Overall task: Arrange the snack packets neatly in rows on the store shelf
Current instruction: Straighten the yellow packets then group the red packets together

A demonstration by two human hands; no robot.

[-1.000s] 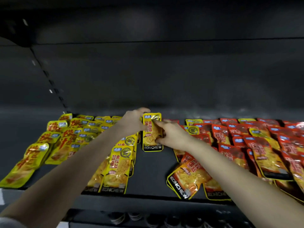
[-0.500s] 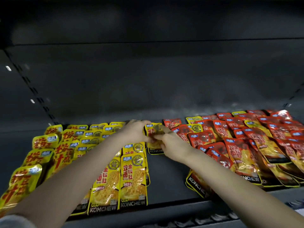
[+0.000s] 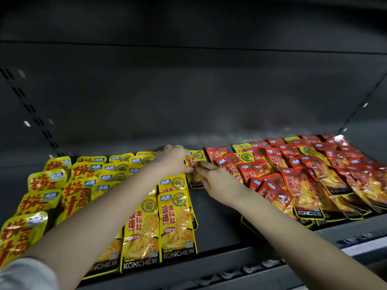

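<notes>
Currently left hand [image 3: 173, 159] and right hand [image 3: 215, 181] are pinching yellow packet [image 3: 195, 162] at 12 o'clock; squaring it with yellow row [image 3: 178, 222] at 7 o'clock is looking best.

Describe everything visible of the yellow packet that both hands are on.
The yellow snack packet is a glossy, crinkled foil-like pouch with red characters, a round grey emblem near its top and a black bottom band with partly hidden white lettering. It lies roughly flat, top rearward, at the back of the dark shelf, between the yellow rows and the red packets. The left hand pinches its left edge; the right hand holds its middle, covering part of it.
</notes>
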